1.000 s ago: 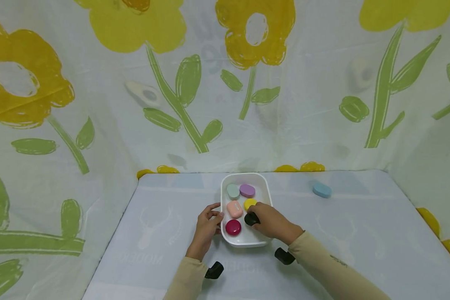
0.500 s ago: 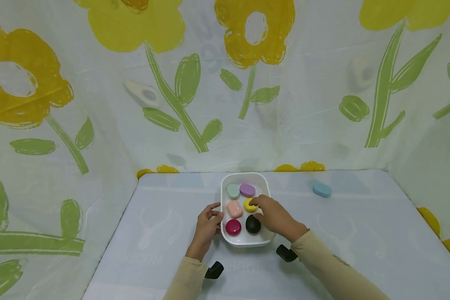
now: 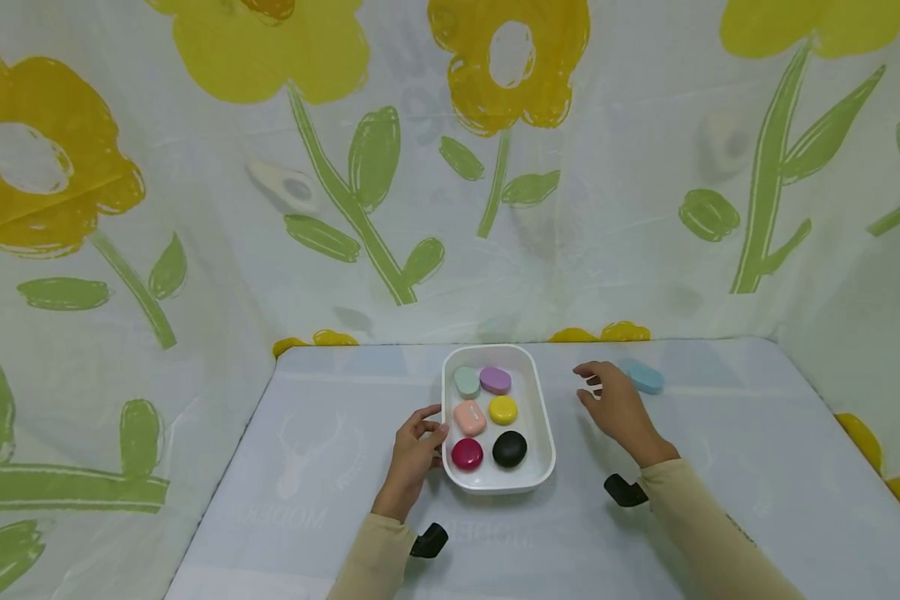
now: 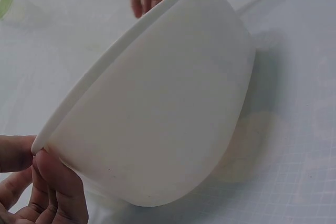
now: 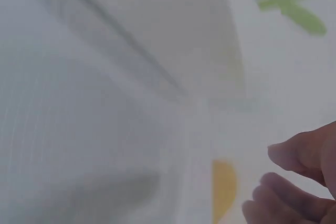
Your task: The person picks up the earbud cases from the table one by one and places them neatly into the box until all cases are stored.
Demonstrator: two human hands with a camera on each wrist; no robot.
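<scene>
My left hand (image 3: 412, 457) pinches the left rim of a white rectangular tub (image 3: 549, 454); in the left wrist view its thumb and fingers meet at the rim (image 4: 89, 80). Inside the tub, in two columns, lie small smooth rounded pieces: pale green (image 3: 467, 382), purple (image 3: 495, 381), pink (image 3: 469, 417), yellow (image 3: 503, 410), dark red (image 3: 467, 455) and black (image 3: 510, 449). To the tub's right, my right hand (image 3: 621, 410) is above the table with relaxed, slightly bent fingers and nothing between them. Just beyond it lies a light blue rounded piece (image 3: 647, 377), partly covered by the hand.
The table wears a pale cloth (image 3: 330, 467) with faint deer prints. Behind it and along both sides hangs a white curtain (image 3: 607, 250) with yellow flowers. A black wrist mount (image 3: 429, 542) sticks out from the left sleeve, another (image 3: 626, 490) from the right.
My right hand has let go of the black piece in the tub, lifted out and moved right, close to the light blue piece. My left hand has stayed at the rim.
</scene>
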